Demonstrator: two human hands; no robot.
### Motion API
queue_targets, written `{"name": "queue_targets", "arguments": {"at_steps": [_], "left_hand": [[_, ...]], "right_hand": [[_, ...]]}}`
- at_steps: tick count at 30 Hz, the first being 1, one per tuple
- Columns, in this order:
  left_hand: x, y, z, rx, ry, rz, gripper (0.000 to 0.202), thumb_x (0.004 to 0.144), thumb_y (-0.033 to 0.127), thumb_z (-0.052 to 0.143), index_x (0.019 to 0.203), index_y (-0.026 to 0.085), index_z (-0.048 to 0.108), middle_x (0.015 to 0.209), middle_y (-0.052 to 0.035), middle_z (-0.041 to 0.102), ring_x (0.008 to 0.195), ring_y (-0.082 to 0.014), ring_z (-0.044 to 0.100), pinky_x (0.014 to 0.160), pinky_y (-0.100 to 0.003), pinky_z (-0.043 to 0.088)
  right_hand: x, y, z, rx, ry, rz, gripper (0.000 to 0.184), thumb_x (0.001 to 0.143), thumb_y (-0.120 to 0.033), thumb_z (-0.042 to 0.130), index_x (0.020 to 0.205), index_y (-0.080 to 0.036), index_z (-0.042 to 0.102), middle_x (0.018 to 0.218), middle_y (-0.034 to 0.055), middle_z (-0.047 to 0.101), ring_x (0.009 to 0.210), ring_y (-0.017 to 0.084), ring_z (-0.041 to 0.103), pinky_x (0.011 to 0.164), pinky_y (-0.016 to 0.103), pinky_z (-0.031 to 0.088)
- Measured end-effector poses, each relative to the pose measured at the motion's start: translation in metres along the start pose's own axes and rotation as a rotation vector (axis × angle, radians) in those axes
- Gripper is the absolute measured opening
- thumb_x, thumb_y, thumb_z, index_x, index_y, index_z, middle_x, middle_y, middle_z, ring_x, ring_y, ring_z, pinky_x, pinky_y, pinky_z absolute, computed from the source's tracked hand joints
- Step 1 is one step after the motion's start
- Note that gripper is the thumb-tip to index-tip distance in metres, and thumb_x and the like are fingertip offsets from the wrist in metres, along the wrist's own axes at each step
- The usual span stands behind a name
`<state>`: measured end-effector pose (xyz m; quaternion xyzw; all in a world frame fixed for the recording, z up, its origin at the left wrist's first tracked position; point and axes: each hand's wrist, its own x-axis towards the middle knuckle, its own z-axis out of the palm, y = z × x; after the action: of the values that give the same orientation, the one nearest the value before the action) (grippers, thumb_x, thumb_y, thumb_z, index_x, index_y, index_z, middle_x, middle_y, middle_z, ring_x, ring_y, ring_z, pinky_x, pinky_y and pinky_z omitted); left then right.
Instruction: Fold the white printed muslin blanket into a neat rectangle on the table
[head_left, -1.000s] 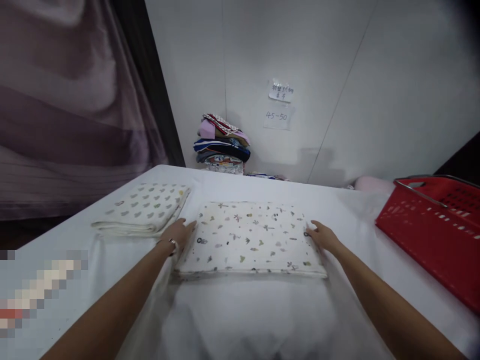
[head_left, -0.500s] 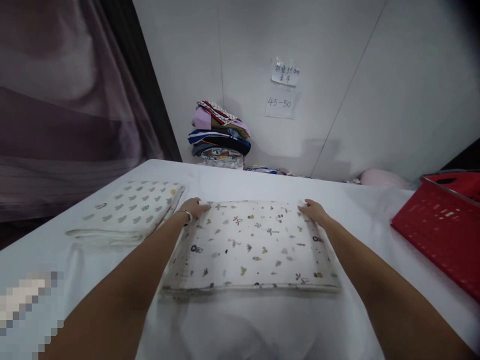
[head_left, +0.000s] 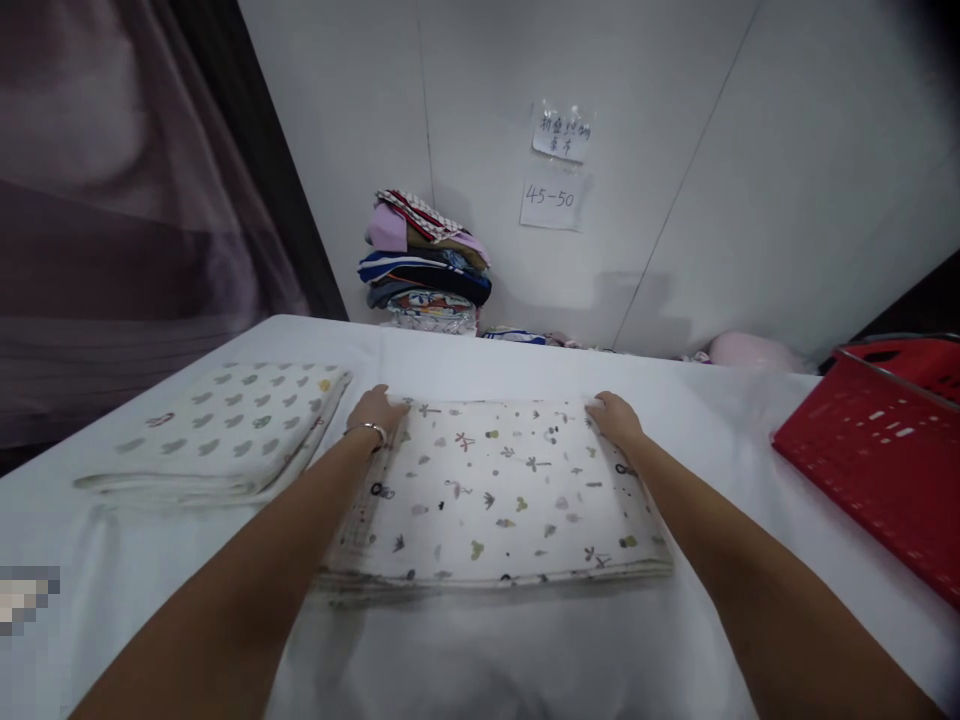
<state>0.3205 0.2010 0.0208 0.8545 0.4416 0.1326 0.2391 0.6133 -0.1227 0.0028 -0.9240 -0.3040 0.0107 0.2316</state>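
Note:
A folded white cloth (head_left: 495, 490) with small printed plants and animals lies on the table in front of me, its layered fold edge facing me. My left hand (head_left: 377, 408) grips its far left corner, thumb on top and the other fingers mostly hidden behind the edge. At the far right corner, my right hand (head_left: 615, 416) pinches the cloth in the same way. To the left of my left arm lies another folded cloth (head_left: 225, 425), white with rows of grey-green shapes.
The table (head_left: 465, 360) has a white cover. A red plastic basket (head_left: 885, 450) stands at the right edge. Behind the table, a stack of folded fabrics (head_left: 427, 265) leans by the wall, near a pink bundle (head_left: 757, 352). Paper signs (head_left: 551, 200) hang on the wall. A curtain (head_left: 112, 250) hangs at left.
The view has shifted slightly, so most things appear a little further left. Both hands stay at the far corners of the printed cloth.

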Motion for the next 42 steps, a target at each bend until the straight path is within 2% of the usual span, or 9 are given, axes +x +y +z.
{"name": "queue_targets", "arguments": {"at_steps": [2, 6, 9, 15, 21, 25, 32, 36, 42], "left_hand": [[-0.012, 0.011, 0.003, 0.085, 0.032, 0.111, 0.061, 0.077, 0.033, 0.051, 0.128, 0.004, 0.037, 0.136, -0.0271, 0.036, 0.128, -0.0378, 0.031, 0.103, -0.055, 0.023], [-0.035, 0.037, 0.029, 0.219, -0.039, 0.468, 0.049, 0.081, 0.038, 0.049, 0.127, 0.024, 0.044, 0.146, -0.003, 0.032, 0.137, -0.0207, 0.019, 0.114, -0.04, 0.003], [-0.042, 0.047, 0.052, 0.386, -0.159, 0.554, 0.062, 0.082, 0.058, 0.038, 0.134, 0.024, 0.038, 0.149, -0.0043, 0.025, 0.138, -0.0253, 0.015, 0.112, -0.049, 0.004], [-0.032, 0.042, 0.056, 0.419, -0.276, 0.41, 0.075, 0.081, 0.067, 0.021, 0.142, 0.024, 0.023, 0.151, -0.0041, 0.015, 0.139, -0.0255, 0.01, 0.111, -0.053, 0.007], [-0.03, 0.012, 0.034, 0.482, -0.129, 0.316, 0.075, 0.081, 0.067, 0.021, 0.14, 0.02, 0.028, 0.151, -0.0064, 0.017, 0.139, -0.0256, 0.009, 0.11, -0.054, 0.006], [-0.032, 0.0, 0.033, 0.484, -0.144, 0.279, 0.077, 0.081, 0.067, 0.018, 0.142, 0.021, 0.025, 0.151, -0.0056, 0.018, 0.139, -0.0255, 0.01, 0.111, -0.054, 0.005], [-0.033, 0.001, 0.037, 0.451, -0.147, 0.281, 0.079, 0.08, 0.069, 0.015, 0.142, 0.021, 0.023, 0.151, -0.0048, 0.017, 0.139, -0.0249, 0.009, 0.111, -0.053, 0.004], [-0.032, 0.001, 0.036, 0.444, -0.158, 0.288, 0.078, 0.08, 0.069, 0.015, 0.142, 0.023, 0.022, 0.151, -0.0035, 0.015, 0.14, -0.0242, 0.008, 0.111, -0.052, 0.003], [-0.045, 0.021, 0.024, 0.434, -0.201, 0.223, 0.073, 0.082, 0.064, 0.025, 0.142, 0.023, 0.023, 0.152, -0.0044, 0.012, 0.14, -0.0242, 0.006, 0.111, -0.052, 0.005]], "right_hand": [[-0.006, -0.014, 0.002, -0.076, 0.043, -0.143, 0.037, 0.084, -0.028, 0.05, 0.118, -0.014, 0.054, 0.129, 0.0162, 0.049, 0.121, 0.033, 0.039, 0.099, 0.045, 0.029], [-0.021, -0.057, 0.019, -0.13, -0.099, -0.472, 0.052, 0.089, -0.041, 0.041, 0.136, -0.018, 0.038, 0.147, 0.0088, 0.027, 0.136, 0.026, 0.016, 0.11, 0.043, 0.012], [-0.028, -0.079, 0.036, -0.189, -0.278, -0.61, 0.066, 0.089, -0.058, 0.029, 0.142, -0.019, 0.027, 0.15, 0.0068, 0.017, 0.138, 0.025, 0.009, 0.11, 0.045, 0.006], [-0.026, -0.076, 0.047, -0.19, -0.391, -0.529, 0.077, 0.085, -0.069, 0.015, 0.145, -0.021, 0.019, 0.151, 0.0039, 0.011, 0.138, 0.024, 0.005, 0.11, 0.048, 0.002], [-0.024, -0.073, 0.046, -0.173, -0.417, -0.539, 0.076, 0.086, -0.068, 0.017, 0.145, -0.022, 0.02, 0.151, 0.004, 0.012, 0.138, 0.025, 0.007, 0.11, 0.049, 0.003], [-0.024, -0.077, 0.043, -0.157, -0.415, -0.558, 0.072, 0.087, -0.066, 0.017, 0.144, -0.021, 0.023, 0.15, 0.0056, 0.015, 0.138, 0.026, 0.01, 0.11, 0.048, 0.005], [-0.034, -0.034, 0.03, -0.348, -0.184, -0.352, 0.066, 0.089, -0.059, 0.023, 0.141, -0.017, 0.03, 0.15, 0.0092, 0.018, 0.138, 0.027, 0.009, 0.109, 0.052, 0.007], [-0.035, -0.002, 0.03, -0.337, -0.203, -0.244, 0.065, 0.09, -0.057, 0.018, 0.142, -0.019, 0.027, 0.149, 0.007, 0.021, 0.137, 0.025, 0.015, 0.107, 0.053, 0.017], [-0.039, -0.01, 0.017, -0.242, -0.218, -0.25, 0.059, 0.091, -0.052, 0.026, 0.139, -0.018, 0.034, 0.147, 0.0103, 0.025, 0.137, 0.027, 0.016, 0.107, 0.056, 0.016]]}}
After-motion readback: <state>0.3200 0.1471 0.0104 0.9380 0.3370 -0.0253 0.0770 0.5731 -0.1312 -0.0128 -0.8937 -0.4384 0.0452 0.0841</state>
